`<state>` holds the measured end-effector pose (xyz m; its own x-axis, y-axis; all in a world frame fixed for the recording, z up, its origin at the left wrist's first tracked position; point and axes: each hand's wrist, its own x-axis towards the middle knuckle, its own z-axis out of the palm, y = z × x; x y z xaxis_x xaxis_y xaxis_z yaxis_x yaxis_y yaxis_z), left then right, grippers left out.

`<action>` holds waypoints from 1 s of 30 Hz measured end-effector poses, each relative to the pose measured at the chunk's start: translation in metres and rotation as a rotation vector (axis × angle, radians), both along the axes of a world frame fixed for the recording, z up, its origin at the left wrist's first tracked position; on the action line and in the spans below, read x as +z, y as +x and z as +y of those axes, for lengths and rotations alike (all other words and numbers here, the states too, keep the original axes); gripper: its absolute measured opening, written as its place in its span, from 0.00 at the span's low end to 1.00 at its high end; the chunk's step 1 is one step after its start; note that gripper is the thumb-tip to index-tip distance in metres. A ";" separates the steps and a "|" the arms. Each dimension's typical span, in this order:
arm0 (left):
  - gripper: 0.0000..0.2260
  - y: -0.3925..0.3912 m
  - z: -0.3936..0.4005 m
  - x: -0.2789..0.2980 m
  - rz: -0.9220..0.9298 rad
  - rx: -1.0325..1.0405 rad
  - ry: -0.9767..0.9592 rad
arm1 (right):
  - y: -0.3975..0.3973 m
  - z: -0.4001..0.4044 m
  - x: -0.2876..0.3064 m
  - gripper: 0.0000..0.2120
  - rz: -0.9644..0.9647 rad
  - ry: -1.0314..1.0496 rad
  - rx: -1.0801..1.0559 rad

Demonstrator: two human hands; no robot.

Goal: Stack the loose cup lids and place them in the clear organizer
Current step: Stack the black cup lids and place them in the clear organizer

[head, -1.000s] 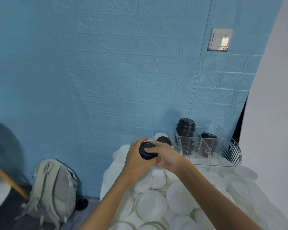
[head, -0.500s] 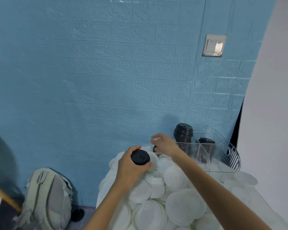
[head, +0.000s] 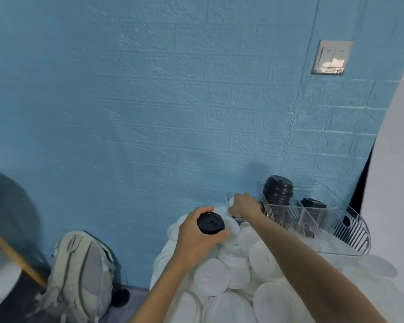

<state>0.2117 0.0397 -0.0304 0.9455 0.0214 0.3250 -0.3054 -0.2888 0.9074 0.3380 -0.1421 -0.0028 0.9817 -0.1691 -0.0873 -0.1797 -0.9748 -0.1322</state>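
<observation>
Black round plastic lids (head: 210, 223) sit stacked in my left hand's (head: 197, 234) grip; my right hand (head: 244, 205) reaches far by the clear plastic organizer (head: 313, 220), its grip hidden from me.

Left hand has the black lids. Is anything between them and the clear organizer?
Yes: the right hand and forearm cross the straight path, reaching to a black lid at the organizer's near-left edge. The left hand holds the black lids above the white lids. From above, the compartments look open.
</observation>
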 end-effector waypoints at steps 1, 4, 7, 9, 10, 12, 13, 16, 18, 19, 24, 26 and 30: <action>0.28 0.001 0.001 0.000 0.003 0.003 0.003 | 0.002 0.000 0.000 0.25 0.005 -0.020 0.010; 0.29 0.002 0.001 -0.001 0.009 -0.001 0.010 | 0.003 -0.003 0.003 0.26 0.035 -0.077 0.047; 0.28 0.001 -0.001 -0.004 0.012 -0.006 0.019 | 0.001 -0.005 0.004 0.26 0.023 -0.092 0.048; 0.29 0.000 -0.004 -0.006 0.013 -0.013 0.018 | 0.000 -0.004 0.003 0.26 -0.009 -0.085 0.044; 0.29 0.000 -0.005 -0.006 0.013 -0.014 0.019 | 0.000 -0.004 0.003 0.26 -0.027 -0.084 0.046; 0.29 -0.002 -0.006 -0.007 0.015 -0.019 0.025 | -0.002 -0.005 0.005 0.24 -0.050 -0.083 0.050; 0.29 -0.002 -0.006 -0.007 0.017 -0.019 0.029 | -0.003 -0.005 0.007 0.24 -0.059 -0.079 0.048; 0.29 -0.003 -0.006 -0.008 0.020 -0.020 0.034 | -0.006 -0.005 0.016 0.24 -0.118 -0.052 0.050; 0.29 -0.003 -0.007 -0.007 0.026 -0.020 0.036 | -0.010 -0.006 0.027 0.24 -0.181 0.006 0.060; 0.29 -0.004 -0.007 -0.006 0.029 -0.019 0.036 | -0.012 -0.005 0.034 0.25 -0.211 0.044 0.063; 0.34 -0.008 -0.011 -0.001 0.044 0.004 -0.013 | -0.039 0.007 0.074 0.25 -0.374 0.308 0.110; 0.38 -0.010 -0.014 0.004 0.053 0.000 -0.056 | -0.061 0.014 0.090 0.21 -0.335 0.458 0.143; 0.46 -0.014 -0.021 0.010 0.031 -0.009 -0.110 | -0.105 0.022 0.095 0.14 -0.139 0.629 0.265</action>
